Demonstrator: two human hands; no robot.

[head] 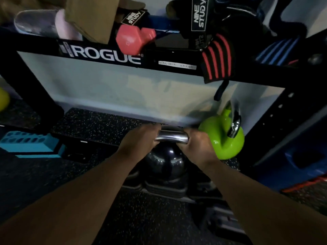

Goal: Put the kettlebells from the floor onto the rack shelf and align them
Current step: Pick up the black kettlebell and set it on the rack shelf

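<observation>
A dark purple kettlebell [165,160] with a chrome handle hangs in front of the low rack shelf [99,124], above my shoes. My left hand [141,138] grips the left end of its handle and my right hand [196,144] grips the right end. A lime green kettlebell [221,137] with a chrome handle stands on the speckled shelf at the right, just beside my right hand. Part of another green ball shape [3,100] shows at the far left edge.
The black rack's upper beam [106,55] carries a pink dumbbell [132,39], gloves and striped wrist wraps [216,57]. A teal block [30,144] lies at the left on the floor. The rack upright [286,110] stands at the right, with a blue object behind it.
</observation>
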